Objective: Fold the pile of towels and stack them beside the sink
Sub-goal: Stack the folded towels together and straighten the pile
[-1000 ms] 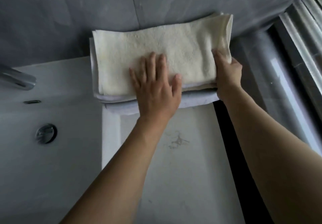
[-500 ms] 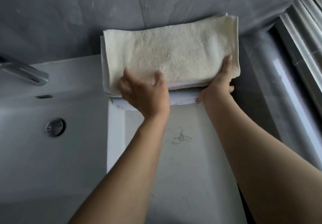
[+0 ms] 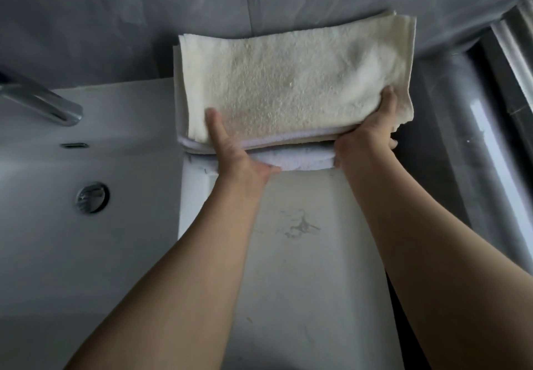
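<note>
Gripping towel stack [image 3: 288,90], both hands.

A white counter [image 3: 302,268] beside the sink [image 3: 57,225] bears a smudge [image 3: 300,225] mid-surface and — at its far end, against the grey wall [image 3: 115,23] — a stack of folded towels [image 3: 288,90], cream on top.

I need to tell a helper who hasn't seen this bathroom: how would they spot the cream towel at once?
Start at the white ceramic sink with its chrome tap; right of the basin a folded stack sits against the grey wall. The cream terry towel lies on top, thumbs of both hands on its near edge, while the towel at the bottom is white.
</note>
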A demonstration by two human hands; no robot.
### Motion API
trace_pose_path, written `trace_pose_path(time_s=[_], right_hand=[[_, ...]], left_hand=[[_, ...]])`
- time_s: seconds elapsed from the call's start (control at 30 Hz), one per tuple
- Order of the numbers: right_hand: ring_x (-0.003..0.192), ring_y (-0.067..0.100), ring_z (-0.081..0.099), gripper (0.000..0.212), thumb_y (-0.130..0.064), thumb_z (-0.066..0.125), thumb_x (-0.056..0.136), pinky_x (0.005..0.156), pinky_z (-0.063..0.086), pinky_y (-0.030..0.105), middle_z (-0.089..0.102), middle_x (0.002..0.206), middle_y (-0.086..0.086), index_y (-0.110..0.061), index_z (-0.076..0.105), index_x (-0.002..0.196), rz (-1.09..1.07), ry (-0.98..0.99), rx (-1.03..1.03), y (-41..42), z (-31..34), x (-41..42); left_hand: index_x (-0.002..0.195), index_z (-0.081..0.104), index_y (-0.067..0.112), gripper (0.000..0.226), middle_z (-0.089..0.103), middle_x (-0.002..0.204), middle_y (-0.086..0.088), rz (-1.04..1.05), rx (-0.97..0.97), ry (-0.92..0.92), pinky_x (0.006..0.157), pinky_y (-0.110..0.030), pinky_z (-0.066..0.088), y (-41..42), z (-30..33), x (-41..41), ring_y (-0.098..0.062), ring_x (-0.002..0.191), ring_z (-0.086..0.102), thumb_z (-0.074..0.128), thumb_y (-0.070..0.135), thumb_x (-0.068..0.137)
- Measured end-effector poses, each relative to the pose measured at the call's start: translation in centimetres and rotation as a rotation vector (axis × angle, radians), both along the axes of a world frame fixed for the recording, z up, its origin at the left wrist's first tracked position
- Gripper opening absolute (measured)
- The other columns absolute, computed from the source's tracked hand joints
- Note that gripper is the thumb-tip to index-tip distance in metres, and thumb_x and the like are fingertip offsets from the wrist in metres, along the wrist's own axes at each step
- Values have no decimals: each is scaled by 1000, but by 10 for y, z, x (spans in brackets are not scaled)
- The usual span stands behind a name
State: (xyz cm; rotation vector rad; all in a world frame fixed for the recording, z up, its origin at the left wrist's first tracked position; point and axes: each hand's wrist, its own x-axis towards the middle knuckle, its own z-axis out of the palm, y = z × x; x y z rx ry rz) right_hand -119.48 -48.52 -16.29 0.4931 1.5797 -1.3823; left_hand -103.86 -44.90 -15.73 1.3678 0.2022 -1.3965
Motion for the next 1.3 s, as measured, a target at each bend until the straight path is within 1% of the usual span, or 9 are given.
trace_pose_path(time_s=[0.07,0.2,0.4,0.53,0.7,0.87,1.0,1.13,1.3], right_hand=[[112,28,55,117,-70,78,41,95,45,54,50,133,-4,-39,30,143,27,-5,-33,-4,-3,-5],[92,25,64,84,-69,77,48,89,49,50,67,102,-6,-31,58,120,187,61,-88,1,-10,-17],[93,21,64,54,-74,68,57,98,44,49,71,93,-13,-36,69,97,98,83,-138,0,-5,-29],[80,13,69,23,-56,69,71,79,54,36,72,70,-18,-34,70,78,76,196,-156,-4,-2,-27],[73,11,71,21,-47,65,72,64,56,28,73,70,-14,-27,72,75,136,253,-155,-9,-3,-28],[76,5,71,26,-61,63,72,74,58,30,73,79,-19,-36,71,75,222,344,-197,-1,-5,-22],[96,-1,66,31,-67,71,68,89,52,25,72,98,-23,-44,66,89,375,414,-303,16,-9,-33],[84,-5,68,33,-60,79,63,83,53,22,72,87,-24,-39,65,84,352,397,-284,18,-9,-28],[83,-5,68,29,-53,80,66,85,54,22,73,88,-23,-37,67,87,323,407,-306,14,-13,-20]], left_hand=[[136,47,55,75,30,157,10,6,-38,42,90,-91,8,-9,-7,6,-36,148,18,58,84,68],[142,44,44,86,33,156,3,3,68,56,96,-87,0,-23,-2,5,-36,148,19,59,79,66],[151,31,42,98,25,162,2,58,118,18,98,-82,-11,-31,-1,8,-33,151,13,50,87,66],[152,27,43,107,23,163,2,80,126,31,96,-82,-12,-36,-3,10,-33,151,12,45,94,60],[152,28,45,103,22,164,-1,118,65,31,80,-91,-5,-33,-17,48,-39,151,12,36,96,62],[148,40,41,92,40,156,0,102,57,-34,100,-85,2,-29,-14,54,-35,145,31,35,92,71],[129,58,44,74,60,135,4,111,-156,-11,107,-72,29,8,-16,24,-29,129,52,48,89,71],[143,38,45,86,34,154,9,32,7,-85,98,-85,16,-5,-8,8,-32,145,28,56,84,69],[124,53,41,70,54,135,10,92,146,-75,98,-82,10,-37,-11,23,-30,133,44,57,81,66]])
